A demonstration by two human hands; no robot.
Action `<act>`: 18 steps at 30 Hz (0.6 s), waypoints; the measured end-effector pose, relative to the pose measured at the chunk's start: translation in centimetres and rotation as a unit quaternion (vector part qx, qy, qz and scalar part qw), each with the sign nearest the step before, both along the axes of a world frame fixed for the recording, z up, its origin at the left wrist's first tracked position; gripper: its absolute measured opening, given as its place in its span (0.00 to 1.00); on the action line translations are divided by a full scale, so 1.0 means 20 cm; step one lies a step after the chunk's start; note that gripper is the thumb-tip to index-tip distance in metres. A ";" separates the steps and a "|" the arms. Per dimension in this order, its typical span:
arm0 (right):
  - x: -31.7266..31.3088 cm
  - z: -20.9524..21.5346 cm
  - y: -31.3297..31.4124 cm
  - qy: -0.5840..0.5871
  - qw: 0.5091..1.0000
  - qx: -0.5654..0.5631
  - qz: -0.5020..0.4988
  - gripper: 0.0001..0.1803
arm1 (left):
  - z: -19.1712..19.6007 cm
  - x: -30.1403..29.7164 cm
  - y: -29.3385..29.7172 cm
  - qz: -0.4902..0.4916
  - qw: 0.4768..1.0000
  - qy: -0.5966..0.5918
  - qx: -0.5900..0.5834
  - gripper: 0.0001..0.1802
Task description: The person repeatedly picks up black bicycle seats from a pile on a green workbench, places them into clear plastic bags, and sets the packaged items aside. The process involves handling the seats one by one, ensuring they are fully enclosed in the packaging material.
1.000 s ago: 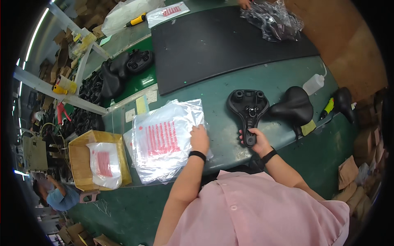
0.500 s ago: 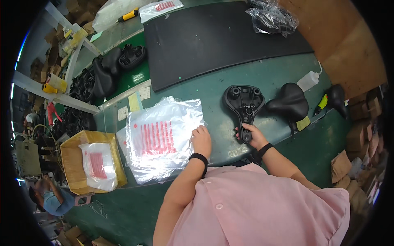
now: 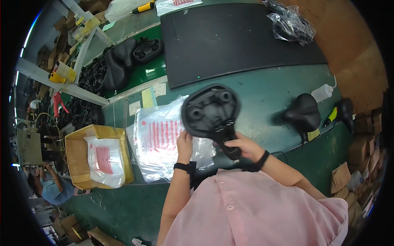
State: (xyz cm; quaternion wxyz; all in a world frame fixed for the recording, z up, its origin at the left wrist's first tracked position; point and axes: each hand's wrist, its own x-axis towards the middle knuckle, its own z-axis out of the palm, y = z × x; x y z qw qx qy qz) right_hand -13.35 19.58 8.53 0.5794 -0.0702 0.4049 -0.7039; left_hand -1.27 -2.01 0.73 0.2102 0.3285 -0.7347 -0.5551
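In my right hand (image 3: 242,145) is a black bicycle saddle (image 3: 211,110), gripped by its narrow nose with the molded underside facing up. The saddle is slightly blurred and tilted, its wide end over the right part of a stack of clear plastic bags (image 3: 158,139) with red print. My left hand (image 3: 184,143) has its fingers pinched at the top bag, just beside the saddle's wide end. The saddle partly hides the bag's upper right part, and the left fingertips are hard to see.
Farther right are another black saddle (image 3: 303,112), a white squeeze bottle (image 3: 322,93) and a yellow-green tool (image 3: 330,117). A black mat (image 3: 246,37) covers the back, with a plastic-wrapped item (image 3: 291,24) on it. An open carton (image 3: 76,164) with bags stands left. More saddles (image 3: 119,65) lie behind.
My right hand has lifted the saddle and brought it left, over the bags. My left hand has shifted left from the stack's right edge. The view has swung slightly.
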 end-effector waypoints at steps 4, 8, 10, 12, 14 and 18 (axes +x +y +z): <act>0.05 -0.09 -0.37 -0.035 0.998 0.015 0.044 0.26 | 0.05 0.02 0.03 -0.052 0.992 -0.091 0.071 0.05; 0.08 -0.26 -0.53 0.005 0.998 0.069 0.001 0.22 | 0.05 0.16 -0.10 -0.010 0.992 -0.113 0.057 0.04; 0.05 -0.33 -0.51 -0.002 0.995 0.102 -0.007 0.23 | 0.16 0.26 -0.18 0.054 0.973 -0.060 0.218 0.06; 0.00 -0.38 -0.45 0.064 0.989 0.129 -0.043 0.25 | 0.36 0.35 -0.26 0.156 0.929 0.080 0.325 0.06; -0.04 -0.33 -0.42 0.109 0.984 0.138 -0.034 0.28 | 0.16 0.66 -0.46 0.278 0.787 0.301 0.462 0.07; -0.12 -0.20 -0.35 0.334 0.929 0.141 -0.076 0.35 | 0.43 0.64 -0.38 0.221 0.872 0.182 0.397 0.08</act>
